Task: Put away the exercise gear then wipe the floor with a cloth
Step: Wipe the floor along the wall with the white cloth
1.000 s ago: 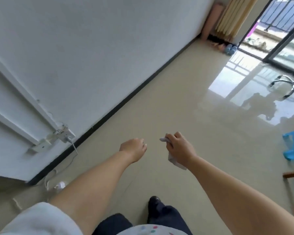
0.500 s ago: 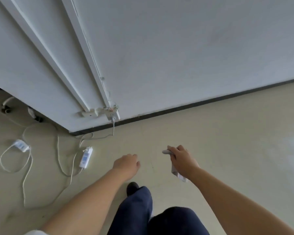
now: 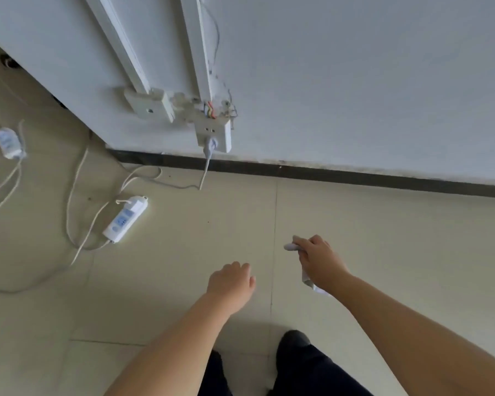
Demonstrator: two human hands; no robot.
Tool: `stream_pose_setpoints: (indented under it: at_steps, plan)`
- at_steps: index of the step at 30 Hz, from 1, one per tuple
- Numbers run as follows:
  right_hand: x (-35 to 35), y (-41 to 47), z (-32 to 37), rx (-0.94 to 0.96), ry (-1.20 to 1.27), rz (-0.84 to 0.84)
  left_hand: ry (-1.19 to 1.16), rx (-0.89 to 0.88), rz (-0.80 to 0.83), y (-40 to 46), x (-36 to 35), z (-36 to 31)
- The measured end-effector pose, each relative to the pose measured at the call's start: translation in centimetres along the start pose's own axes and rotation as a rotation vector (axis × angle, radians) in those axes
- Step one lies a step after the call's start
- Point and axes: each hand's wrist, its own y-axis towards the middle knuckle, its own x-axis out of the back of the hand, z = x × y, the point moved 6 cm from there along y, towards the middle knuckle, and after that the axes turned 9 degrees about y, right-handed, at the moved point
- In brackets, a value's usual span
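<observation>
While the right hand grips a white cloth above the tiled floor, the left hand hangs beside it, fingers loosely curled, holding nothing. A power strip lies far left, near the wall.

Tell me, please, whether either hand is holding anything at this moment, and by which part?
The right hand grips a pale cloth around its middle; its ends stick out either side of the fist. The left hand holds nothing.

White wall, beige tiled floor
</observation>
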Motion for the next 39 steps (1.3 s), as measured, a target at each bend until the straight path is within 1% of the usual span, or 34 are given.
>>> stream_pose_setpoints:
  at_steps: [4,7,9,11,13,14,15,17,19,20,21,22,24,25,27,29,31,32,34,36,37,39]
  plan:
    - [-10.4,7.7,-2.0,0.127,-0.043,0.031,0.080,0.011,-0.009,8.2,-8.6,3.6]
    - [-17.4,12.8,-3.4,0.212,-0.114,0.069,0.144,-0.007,-0.094,14.4,-13.3,6.6]
    - [-21.2,15.7,-4.4,0.243,-0.160,0.063,0.233,-0.062,-0.241,18.1,-15.2,7.8]
    - [-24.5,16.5,-5.0,0.286,-0.171,-0.010,0.262,-0.102,-0.423,20.7,-16.8,8.4]
    - [-27.8,14.6,-5.5,0.382,-0.190,-0.076,0.188,-0.088,-0.521,21.8,-18.5,9.0]
    - [-29.5,13.2,-5.9,0.429,-0.237,-0.065,0.143,-0.072,-0.519,21.9,-19.3,9.3]
    - [-30.9,11.6,-6.6,0.471,-0.308,-0.011,0.116,-0.053,-0.513,21.9,-20.2,9.6]
    - [-31.8,9.3,-7.9,0.613,-0.461,0.107,0.095,-0.005,-0.505,21.2,-21.4,10.4]
    - [-30.6,10.0,-8.8,0.811,-0.578,0.220,0.062,0.062,-0.501,20.7,-21.7,11.6]
    - [-29.7,11.7,-9.0,0.885,-0.635,0.238,0.048,0.078,-0.510,20.7,-21.9,12.0]
    - [-28.7,14.2,-9.0,0.896,-0.667,0.234,0.041,0.077,-0.535,20.8,-22.1,12.3]
    - [-27.4,17.2,-8.8,0.845,-0.663,0.200,0.038,0.061,-0.555,21.0,-22.3,12.3]
    - [-24.0,24.0,-6.8,0.688,-0.635,0.075,0.035,0.038,-0.598,21.1,-22.8,12.5]
    - [-22.5,27.0,-5.1,0.626,-0.628,0.042,0.038,0.041,-0.612,21.2,-23.0,12.6]
    - [-20.5,32.4,-1.7,0.486,-0.605,0.083,0.048,0.047,-0.608,21.4,-23.2,12.5]
    - [-20.0,35.0,1.9,0.396,-0.567,0.111,0.053,0.054,-0.609,21.2,-23.1,12.5]
    - [-21.9,34.2,3.3,0.382,-0.556,0.114,0.027,0.059,-0.620,21.0,-22.7,12.5]
    - [-23.5,32.5,3.2,0.435,-0.547,0.118,0.009,0.064,-0.636,20.8,-22.3,12.6]
    - [-27.1,26.7,1.7,0.641,-0.539,0.172,-0.038,0.073,-0.690,20.4,-21.4,12.6]
    - [-29.7,19.2,-2.0,0.833,-0.591,0.233,-0.074,0.084,-0.754,20.1,-20.4,12.7]
    - [-30.5,15.4,-4.2,0.919,-0.647,0.288,-0.077,0.097,-0.776,20.0,-19.9,12.7]
    - [-31.4,9.9,-8.1,1.085,-0.779,0.454,-0.059,0.126,-0.785,20.0,-19.4,12.5]
